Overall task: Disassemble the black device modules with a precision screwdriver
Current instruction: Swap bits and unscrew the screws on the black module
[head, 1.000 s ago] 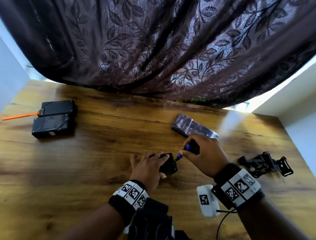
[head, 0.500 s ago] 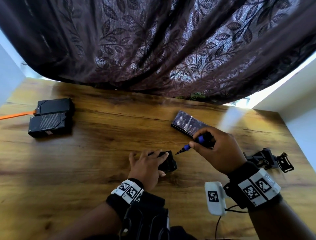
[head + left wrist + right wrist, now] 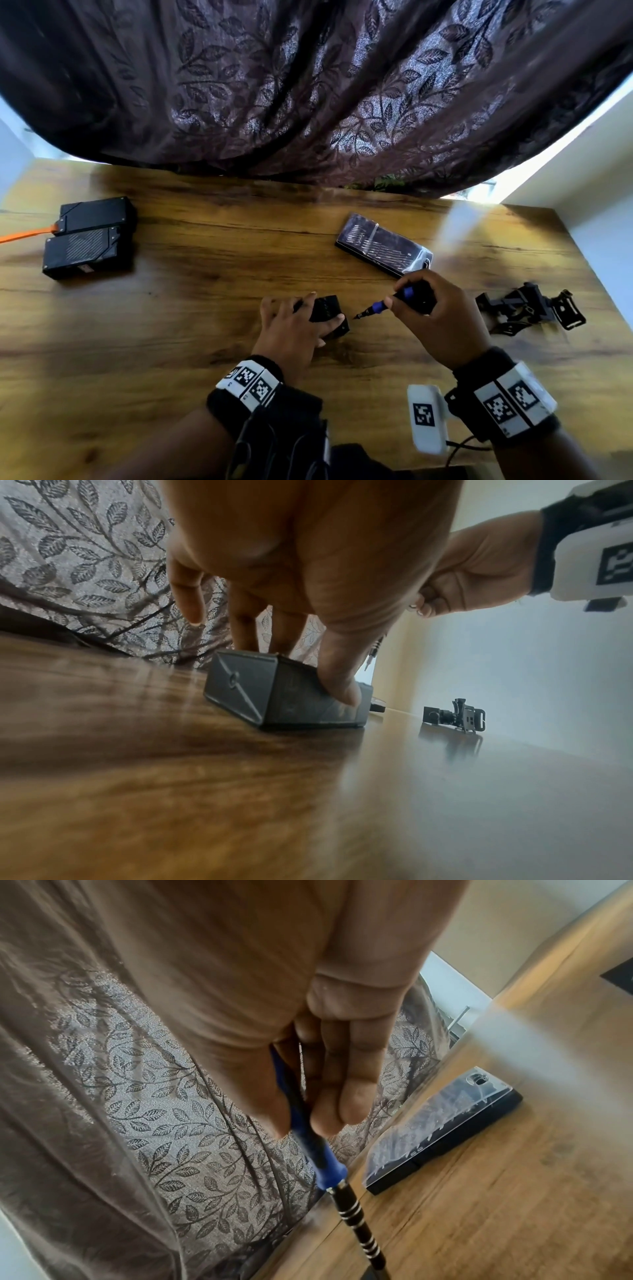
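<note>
A small black module (image 3: 329, 315) (image 3: 287, 696) lies on the wooden table (image 3: 205, 308) near the middle. My left hand (image 3: 291, 329) (image 3: 301, 593) holds it down, fingers over the top and thumb pressed on its near side. My right hand (image 3: 435, 315) (image 3: 308, 1069) grips a blue and black precision screwdriver (image 3: 383, 306) (image 3: 329, 1167). Its tip hangs just right of the module, a short gap away, above the table. Two larger black modules (image 3: 89, 236) sit side by side at the far left, one with an orange cable (image 3: 24, 235).
A bit case with a clear lid (image 3: 383, 248) (image 3: 441, 1129) lies behind my right hand. A black clip mount (image 3: 531, 308) (image 3: 452, 718) sits at the right. A dark leaf-patterned curtain (image 3: 308, 85) hangs along the table's far edge. White walls close both sides.
My right hand lifted the screwdriver off the module, swung it right, and has now brought the tip part way back. My left hand stayed on the module.
</note>
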The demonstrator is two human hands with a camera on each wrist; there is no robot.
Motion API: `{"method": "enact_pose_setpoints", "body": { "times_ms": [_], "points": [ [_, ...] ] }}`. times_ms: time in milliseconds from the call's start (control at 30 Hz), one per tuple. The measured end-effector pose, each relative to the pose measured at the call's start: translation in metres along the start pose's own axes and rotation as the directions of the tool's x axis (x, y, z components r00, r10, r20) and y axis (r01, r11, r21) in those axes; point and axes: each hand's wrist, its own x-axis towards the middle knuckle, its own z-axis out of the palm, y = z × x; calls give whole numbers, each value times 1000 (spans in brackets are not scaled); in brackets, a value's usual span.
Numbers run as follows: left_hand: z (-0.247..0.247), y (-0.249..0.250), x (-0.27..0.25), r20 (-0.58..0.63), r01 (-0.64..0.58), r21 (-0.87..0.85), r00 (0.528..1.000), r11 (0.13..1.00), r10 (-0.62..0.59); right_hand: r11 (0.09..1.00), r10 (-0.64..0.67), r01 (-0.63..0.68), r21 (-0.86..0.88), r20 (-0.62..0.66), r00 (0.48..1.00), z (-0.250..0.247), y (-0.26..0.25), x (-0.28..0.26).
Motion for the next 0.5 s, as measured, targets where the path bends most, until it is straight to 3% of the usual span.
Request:
{"method": "enact_pose_setpoints", "body": {
  "times_ms": [167, 500],
  "points": [
    [4, 3, 0, -41, -4, 14, 999, 1000, 5, 1000, 0, 0, 20, 0, 1000, 5, 1, -2],
    [1, 0, 5, -6, -1, 18, 1000, 1000, 1, 1000, -5, 3, 23, 51, 999, 11, -1, -3]
  ]
}}
